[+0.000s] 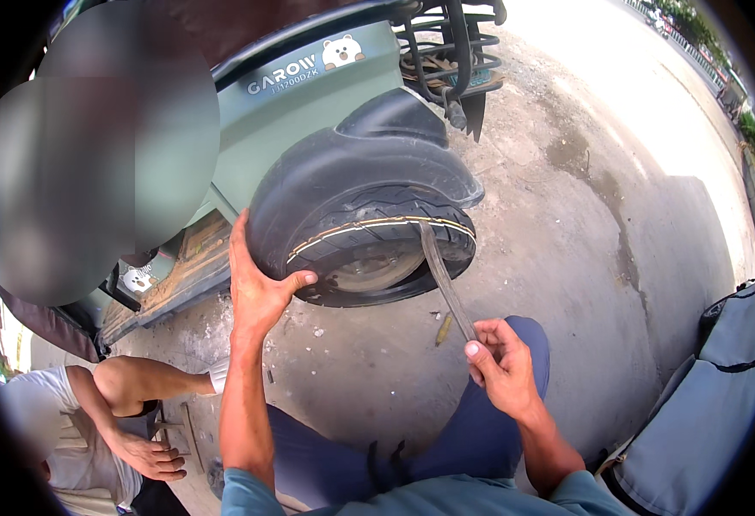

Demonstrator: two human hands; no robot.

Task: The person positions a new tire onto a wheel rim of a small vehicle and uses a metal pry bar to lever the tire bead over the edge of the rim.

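Large blurred patch (85, 163) over the upper left, hiding whatever stands there; tip of the flat metal lever (443, 277) lost behind the tyre (369, 241) bead; top of that tyre hidden under the black mudguard (360, 163); seated person (94, 430) cut off at lower left; blue-grey seat (713, 404) clipped at right.

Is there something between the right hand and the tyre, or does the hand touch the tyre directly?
The right hand does not touch the tyre. It grips a flat metal lever, whose far end sits at the tyre's edge. The left hand rests directly on the tyre's side; nothing lies between them.
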